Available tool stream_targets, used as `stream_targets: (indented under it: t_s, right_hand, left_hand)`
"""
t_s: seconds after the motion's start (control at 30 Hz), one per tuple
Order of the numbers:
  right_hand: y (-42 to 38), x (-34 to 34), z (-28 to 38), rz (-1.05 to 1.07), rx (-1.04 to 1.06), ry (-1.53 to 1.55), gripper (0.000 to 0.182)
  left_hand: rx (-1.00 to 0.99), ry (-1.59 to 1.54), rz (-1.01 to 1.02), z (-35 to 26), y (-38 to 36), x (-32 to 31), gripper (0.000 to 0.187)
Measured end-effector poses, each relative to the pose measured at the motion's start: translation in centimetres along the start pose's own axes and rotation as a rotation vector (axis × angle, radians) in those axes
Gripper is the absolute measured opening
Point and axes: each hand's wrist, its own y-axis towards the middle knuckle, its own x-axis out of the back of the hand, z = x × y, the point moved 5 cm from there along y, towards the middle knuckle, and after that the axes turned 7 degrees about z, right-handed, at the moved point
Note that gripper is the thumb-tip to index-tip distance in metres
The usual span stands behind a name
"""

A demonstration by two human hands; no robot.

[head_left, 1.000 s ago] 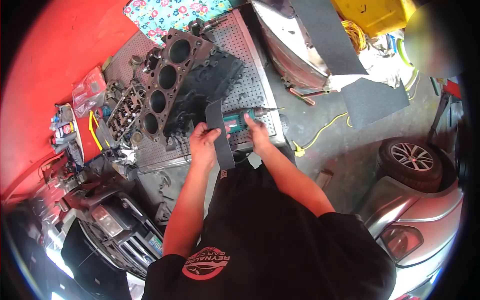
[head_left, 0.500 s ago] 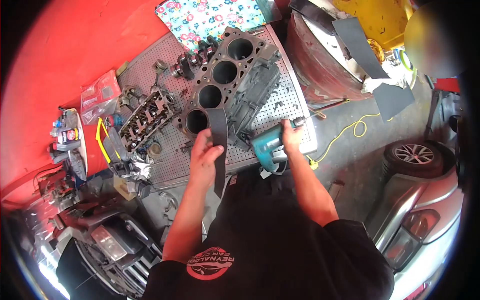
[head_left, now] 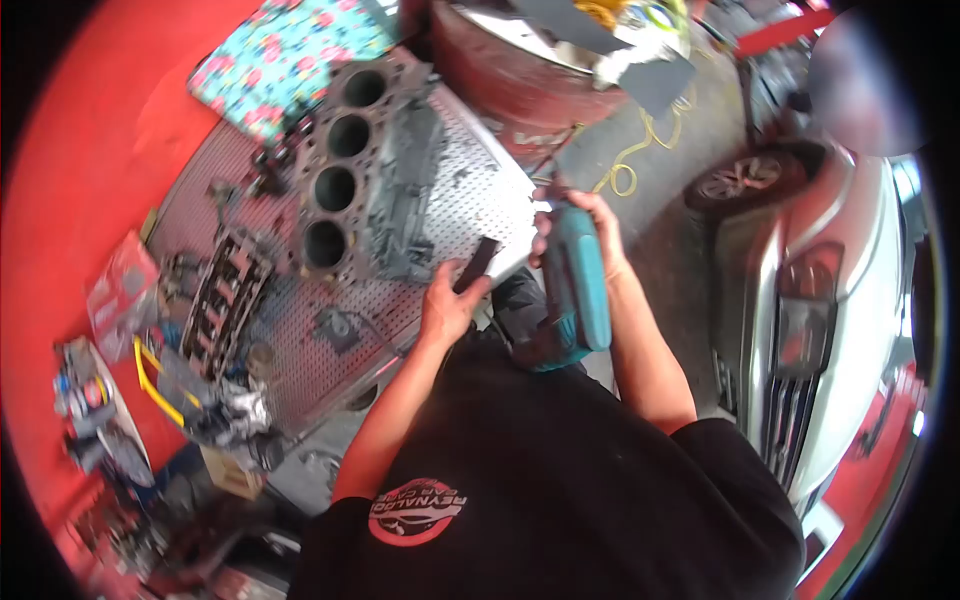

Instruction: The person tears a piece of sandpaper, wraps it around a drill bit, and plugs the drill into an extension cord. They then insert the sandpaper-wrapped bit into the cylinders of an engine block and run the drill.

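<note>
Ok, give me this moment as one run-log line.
left hand: holding dark strip | right hand: holding teal drill | engine block: on perforated bench, cylinder bores visible

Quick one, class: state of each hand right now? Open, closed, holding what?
Left hand: closed, holding a dark strip.
Right hand: closed, holding the drill.

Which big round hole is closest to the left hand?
The bottom hole in the engine block; the other three line up above it, farther from the left hand.
</note>
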Motion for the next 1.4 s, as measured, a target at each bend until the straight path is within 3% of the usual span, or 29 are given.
stream_targets:
  t_s: [0.07,0.13,0.17,0.27,0.3,0.37,0.5,0.53,0.57,0.63,0.67,0.7,0.77,0.83,0.87,0.93,0.97,1.03,1.1,1.2,1.23,1.3,1.4]
  right_hand:
    - [-0.7,1.1,-1.5,-0.083,-0.035,0.046,0.048]
    - [-0.7,2.2,-4.0,-0.132,-0.055,0.077,0.044]
    - [-0.6,2.6,-5.5,-0.091,-0.053,0.141,0.04]
    - [-0.6,4.4,-10.3,-0.107,-0.044,0.26,0.038]
    - [-1.2,5.0,-11.5,-0.126,-0.047,0.268,0.038]
    - [-3.1,5.6,-11.8,-0.185,0.009,0.271,0.035]
    - [-7.0,11.3,-11.5,-0.264,0.036,0.474,0.043]
    - [-8.2,13.3,-10.9,-0.285,0.05,0.503,0.044]
    - [-9.5,15.3,-10.7,-0.308,0.06,0.538,0.045]
    - [-11.8,21.1,-11.2,-0.428,0.102,0.502,0.046]
    - [-12.5,23.3,-11.1,-0.467,0.079,0.5,0.045]
    - [-13.2,24.8,-10.9,-0.514,0.057,0.503,0.045]
    - [-12.7,27.4,-10.3,-0.392,0.039,0.537,0.048]
    - [-10.0,28.1,-8.5,-0.299,-0.044,0.433,0.057]
    - [-8.4,27.2,-7.2,-0.295,-0.093,0.42,0.058]
    - [-6.1,27.4,-8.0,-0.076,-0.083,0.086,0.059]
    - [-5.8,27.5,-8.0,-0.127,0.052,-0.042,0.058]
    - [-4.6,31.7,-13.0,-0.101,0.049,-0.076,0.058]
    - [-4.1,39.0,-18.7,-0.291,-0.065,-0.242,0.056]
    - [-2.2,51.3,-27.7,-0.507,-0.329,-0.574,0.055]
    - [-1.0,53.4,-29.8,-0.529,-0.411,-0.617,0.055]
    - [3.1,56.5,-33.6,-0.482,-0.414,-0.721,0.052]
    - [10.8,60.2,-39.1,-0.438,-0.362,-0.879,0.051]
  left_hand:
    - [0.074,0.12,-0.018,3.9,2.8,-1.8,0.062]
    - [0.173,0.345,0.001,2.8,4.6,-2.3,0.066]
    - [0.088,0.284,0.002,4.3,6.6,-2.8,0.069]
    - [0.096,0.407,-0.016,-0.3,9.5,-2.5,0.093]
    - [0.028,0.545,-0.034,-2.2,9.4,-2.3,0.095]
    - [-0.225,0.355,-0.032,-4.7,7.2,-1.9,0.074]
    - [0.039,-0.141,0.506,-0.3,-1.7,-5.6,0.058]
    - [0.163,-0.275,0.625,2.7,-4.7,-8.1,0.063]
    - [0.391,-0.362,0.802,0.8,-7.5,-10.6,0.064]
    - [0.127,-0.187,0.974,-1.2,-10.0,-16.1,0.086]
    - [0.122,-0.145,0.964,-2.7,-10.1,-18.7,0.095]
    - [0.205,0.032,0.91,-3.9,-9.4,-20.5,0.094]
    - [0.321,0.242,0.785,-2.1,-8.6,-24.0,0.086]
    - [0.457,0.369,0.383,0.6,-9.4,-25.1,0.076]
    - [0.308,0.39,0.219,0.0,-8.9,-25.1,0.069]
    - [0.129,0.249,-0.1,0.7,-8.4,-23.8,0.06]
    - [0.109,0.408,-0.204,0.5,-7.4,-23.1,0.055]
    - [0.095,0.663,-0.385,1.2,-6.0,-21.3,0.049]
    - [0.092,0.843,-0.532,4.2,-4.3,-19.1,0.047]
    - [0.094,1.089,-0.54,7.3,-1.2,-17.8,0.046]
    - [0.114,0.911,-0.61,9.1,-1.2,-16.8,0.046]
    - [0.184,0.61,-0.717,10.1,-0.4,-16.4,0.048]
    - [-0.009,0.875,-0.617,9.2,0.4,-15.1,0.051]
